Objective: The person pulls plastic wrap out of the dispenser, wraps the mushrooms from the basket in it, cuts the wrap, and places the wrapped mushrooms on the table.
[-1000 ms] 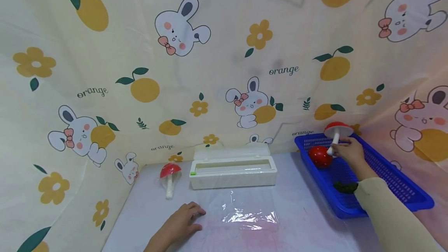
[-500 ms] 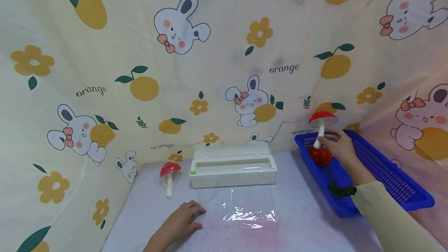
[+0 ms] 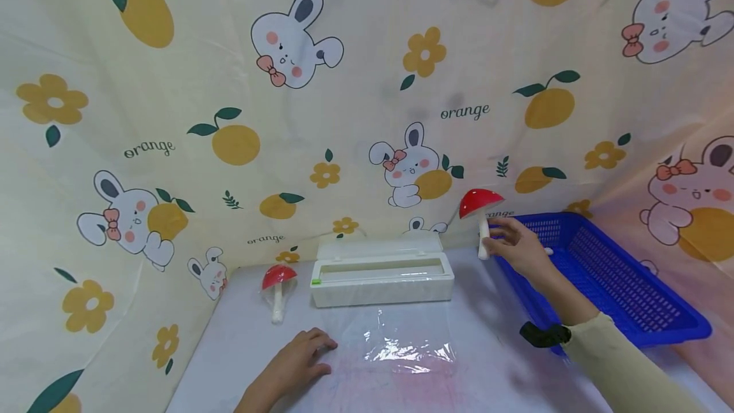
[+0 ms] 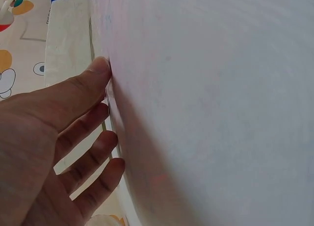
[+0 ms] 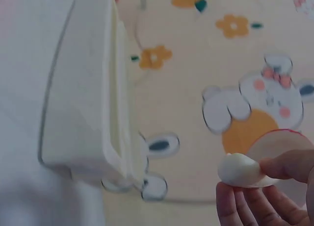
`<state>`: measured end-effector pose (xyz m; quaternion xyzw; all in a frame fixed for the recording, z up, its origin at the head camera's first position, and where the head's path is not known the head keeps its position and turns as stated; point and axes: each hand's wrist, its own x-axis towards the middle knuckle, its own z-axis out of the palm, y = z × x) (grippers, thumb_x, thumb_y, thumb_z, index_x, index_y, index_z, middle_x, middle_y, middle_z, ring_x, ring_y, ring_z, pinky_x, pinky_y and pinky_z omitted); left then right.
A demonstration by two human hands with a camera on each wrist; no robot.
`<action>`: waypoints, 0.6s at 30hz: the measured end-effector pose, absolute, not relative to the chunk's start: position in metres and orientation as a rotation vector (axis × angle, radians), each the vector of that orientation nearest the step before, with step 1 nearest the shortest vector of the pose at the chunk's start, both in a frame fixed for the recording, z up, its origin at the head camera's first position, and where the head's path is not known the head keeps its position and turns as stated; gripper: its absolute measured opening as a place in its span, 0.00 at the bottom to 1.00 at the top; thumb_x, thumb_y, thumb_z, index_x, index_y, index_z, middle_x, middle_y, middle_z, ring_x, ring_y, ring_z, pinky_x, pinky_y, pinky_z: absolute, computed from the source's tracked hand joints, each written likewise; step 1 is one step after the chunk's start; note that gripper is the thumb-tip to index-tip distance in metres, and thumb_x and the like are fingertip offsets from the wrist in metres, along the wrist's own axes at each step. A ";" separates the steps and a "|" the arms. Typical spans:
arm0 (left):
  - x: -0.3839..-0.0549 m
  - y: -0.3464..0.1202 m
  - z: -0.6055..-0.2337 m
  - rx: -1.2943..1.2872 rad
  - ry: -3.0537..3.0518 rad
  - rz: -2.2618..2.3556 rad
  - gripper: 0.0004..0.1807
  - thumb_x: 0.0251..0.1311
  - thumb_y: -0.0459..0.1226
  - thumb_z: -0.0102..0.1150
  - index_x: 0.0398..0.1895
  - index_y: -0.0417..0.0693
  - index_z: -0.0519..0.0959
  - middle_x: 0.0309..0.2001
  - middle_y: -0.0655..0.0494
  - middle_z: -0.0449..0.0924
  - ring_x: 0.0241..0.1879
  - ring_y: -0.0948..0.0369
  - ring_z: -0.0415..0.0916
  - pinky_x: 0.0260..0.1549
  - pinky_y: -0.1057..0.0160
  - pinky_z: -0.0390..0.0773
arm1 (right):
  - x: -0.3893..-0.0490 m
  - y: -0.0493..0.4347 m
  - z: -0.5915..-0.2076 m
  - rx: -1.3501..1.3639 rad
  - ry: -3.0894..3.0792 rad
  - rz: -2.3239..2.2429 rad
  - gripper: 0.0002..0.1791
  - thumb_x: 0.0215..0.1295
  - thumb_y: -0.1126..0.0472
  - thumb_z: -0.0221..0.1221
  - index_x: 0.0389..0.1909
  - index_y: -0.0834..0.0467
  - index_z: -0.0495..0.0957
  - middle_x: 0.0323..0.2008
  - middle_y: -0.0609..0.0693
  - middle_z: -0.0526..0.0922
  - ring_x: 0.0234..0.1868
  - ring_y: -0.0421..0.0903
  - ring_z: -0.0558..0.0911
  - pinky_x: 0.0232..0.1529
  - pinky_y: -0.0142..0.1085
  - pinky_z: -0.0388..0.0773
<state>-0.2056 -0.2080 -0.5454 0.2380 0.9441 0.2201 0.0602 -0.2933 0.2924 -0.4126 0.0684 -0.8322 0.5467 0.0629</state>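
My right hand (image 3: 518,250) pinches a toy mushroom (image 3: 480,204) by its white stem. The mushroom is upright, red cap on top, in the air just left of the blue basket. In the right wrist view the thumb and fingers hold the stem (image 5: 239,169), its end towards the camera. My left hand (image 3: 298,362) is low over the white table with relaxed fingers and holds nothing. Beside it a sheet of clear plastic film (image 3: 410,352) stretches from the white cling film box (image 3: 383,292). Another red-capped mushroom (image 3: 278,298), covered in clear film, lies left of the box.
A blue plastic basket (image 3: 622,285) stands on the right. A small white piece (image 3: 548,251) shows inside it, partly behind my right hand. A dark object (image 3: 545,335) sits by the right sleeve's cuff. A printed cloth (image 3: 355,81) hangs behind the table.
My right hand has carried the mushroom left, out from over the basket. The red spotted thing seen earlier in the basket is now hidden behind the hand. My left hand has stayed still.
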 end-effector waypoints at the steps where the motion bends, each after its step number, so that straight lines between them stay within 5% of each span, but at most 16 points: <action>1: -0.206 -0.208 -0.545 0.717 2.858 0.664 0.20 0.64 0.47 0.76 0.57 0.57 0.86 0.55 0.62 0.82 0.47 0.66 0.75 0.48 0.60 0.83 | -0.292 0.288 -0.414 0.237 -2.510 1.671 0.35 0.78 0.56 0.65 0.78 0.63 0.64 0.68 0.70 0.76 0.64 0.64 0.81 0.50 0.32 0.86; 18: -0.206 -0.207 -0.545 0.703 2.858 0.645 0.19 0.64 0.47 0.76 0.57 0.58 0.86 0.55 0.62 0.82 0.49 0.64 0.76 0.52 0.56 0.84 | -0.260 0.214 -0.449 0.469 -2.674 1.782 0.27 0.72 0.63 0.68 0.70 0.60 0.75 0.60 0.63 0.83 0.55 0.55 0.85 0.52 0.49 0.88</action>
